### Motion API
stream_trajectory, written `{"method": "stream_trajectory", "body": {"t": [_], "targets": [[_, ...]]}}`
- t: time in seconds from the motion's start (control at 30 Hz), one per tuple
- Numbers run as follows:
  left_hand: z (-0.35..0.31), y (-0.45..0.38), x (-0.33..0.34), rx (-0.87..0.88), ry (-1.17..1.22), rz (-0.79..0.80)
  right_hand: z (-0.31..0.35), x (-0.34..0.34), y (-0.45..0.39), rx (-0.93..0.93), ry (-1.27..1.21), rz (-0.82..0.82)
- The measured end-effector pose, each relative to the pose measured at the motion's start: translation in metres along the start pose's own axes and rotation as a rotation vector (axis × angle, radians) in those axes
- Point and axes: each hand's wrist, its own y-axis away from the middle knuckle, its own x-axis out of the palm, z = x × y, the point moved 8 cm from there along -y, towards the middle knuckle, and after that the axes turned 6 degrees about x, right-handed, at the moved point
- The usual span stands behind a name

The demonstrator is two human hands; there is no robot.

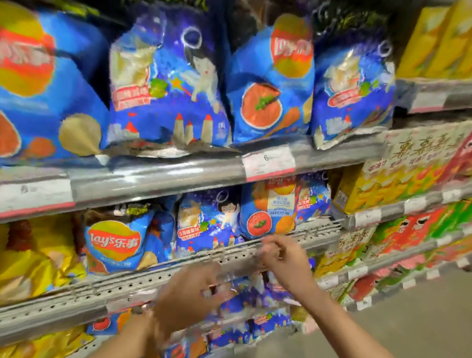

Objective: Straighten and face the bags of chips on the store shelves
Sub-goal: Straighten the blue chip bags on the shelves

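Note:
Blue chip bags fill three shelves. On the top shelf a starry blue bag [170, 77] and a tomato-flavour bag [270, 83] lean at angles. On the middle shelf stands a blue Lay's bag [115, 240] beside a starry bag [207, 220]. My left hand [190, 294] reaches under the perforated shelf edge [127, 285], its fingers against small blue bags [250, 300] on the lower shelf. My right hand [281, 259] is at that shelf edge with curled fingers. Motion blur hides whether either hand grips anything.
Yellow chip bags [1, 266] sit at the left. To the right are yellow boxes [380, 185] and red and green snack tubes [413, 233]. Price tags [268, 162] line the shelf rails. A grey aisle floor [420, 329] lies at the lower right.

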Motion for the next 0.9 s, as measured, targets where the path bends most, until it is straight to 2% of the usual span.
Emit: {"method": "stream_trajectory", "body": {"t": [0.07, 0.1, 0.17, 0.27, 0.33, 0.5, 0.63, 0.73, 0.9], "targets": [[-0.017, -0.012, -0.037, 0.069, -0.048, -0.311, 0.029, -0.028, 0.000, -0.056, -0.080, -0.135], [-0.023, -0.016, -0.048, 0.098, -0.116, -0.415, 0.035, -0.038, -0.003, -0.072, -0.052, -0.183], [-0.037, -0.023, -0.058, 0.074, -0.239, -0.508, 0.039, -0.049, -0.006, -0.029, 0.015, -0.220], [-0.044, -0.042, -0.055, -0.122, -0.366, -0.494, 0.043, -0.055, -0.018, 0.014, 0.112, -0.212], [-0.039, -0.052, -0.046, -0.249, -0.388, -0.497, 0.038, -0.055, -0.032, 0.062, 0.085, -0.158], [-0.007, -0.060, -0.038, -0.562, -0.182, -0.601, 0.008, -0.046, -0.062, 0.170, -0.079, 0.031], [0.005, -0.068, -0.045, -0.597, -0.137, -0.656, 0.007, -0.051, -0.074, 0.169, -0.109, 0.154], [0.006, -0.070, -0.050, -0.579, -0.147, -0.695, 0.002, -0.050, -0.080, 0.170, -0.108, 0.180], [0.023, -0.064, -0.044, -0.651, -0.049, -0.726, -0.003, -0.044, -0.090, 0.181, -0.160, 0.212]]}}
